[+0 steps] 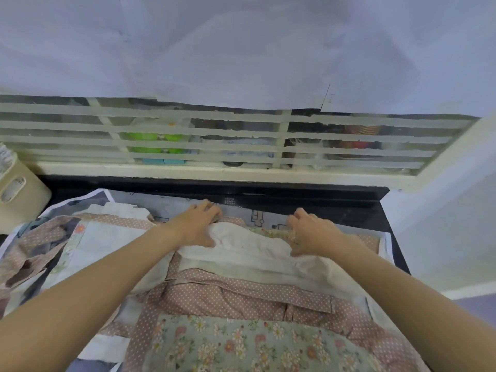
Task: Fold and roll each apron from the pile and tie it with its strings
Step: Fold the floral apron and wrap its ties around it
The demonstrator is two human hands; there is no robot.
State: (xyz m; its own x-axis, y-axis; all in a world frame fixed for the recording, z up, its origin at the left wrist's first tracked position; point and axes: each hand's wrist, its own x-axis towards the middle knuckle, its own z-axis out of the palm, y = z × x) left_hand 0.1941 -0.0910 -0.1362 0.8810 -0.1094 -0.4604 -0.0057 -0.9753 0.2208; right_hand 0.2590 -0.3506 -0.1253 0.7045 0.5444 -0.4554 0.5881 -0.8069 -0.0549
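An apron with a cream lining [249, 253], pink polka-dot bands [236, 294] and a green floral panel [241, 345] lies spread on the black counter in front of me. Its far part is folded over, cream side up. My left hand [197, 222] grips the left end of that folded edge, fingers curled over the cloth. My right hand [311, 230] grips the right end the same way. A polka-dot strap [308, 299] lies across the middle of the apron. More aprons [48, 242] lie bunched in a pile at the left.
A pale printed sheet [257, 213] covers the black counter [349, 200] beneath the cloth. A cream container [18, 194] stands at the far left. A slatted window frame [214, 146] runs along the back. The counter ends at the right near a white wall [442, 237].
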